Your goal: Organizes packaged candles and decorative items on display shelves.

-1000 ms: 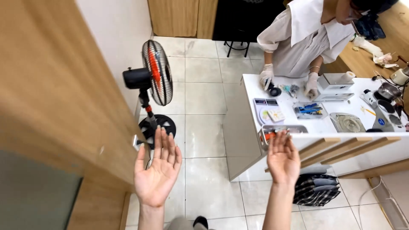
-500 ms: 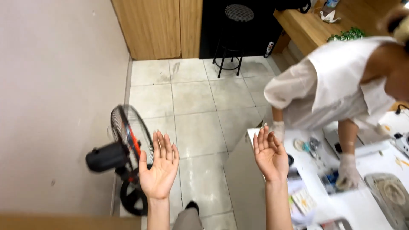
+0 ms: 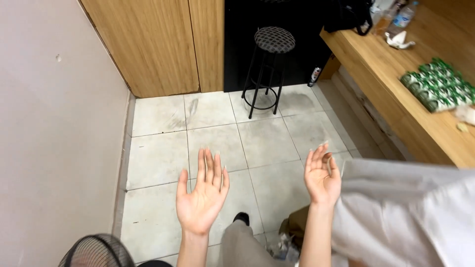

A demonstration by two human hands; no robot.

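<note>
Green-and-white packs (image 3: 438, 84) lie in rows at the right of the wooden desk (image 3: 376, 74); a clear plastic bottle (image 3: 400, 20) stands at its far end, beside crumpled white paper (image 3: 398, 40).

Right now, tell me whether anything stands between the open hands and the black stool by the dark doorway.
Nothing visible does. The left hand and right hand are both open and empty, palms up, and only bare tiled floor lies between them and the stool. A co-worker's grey sleeve sits beside the right hand, off that line.
</note>
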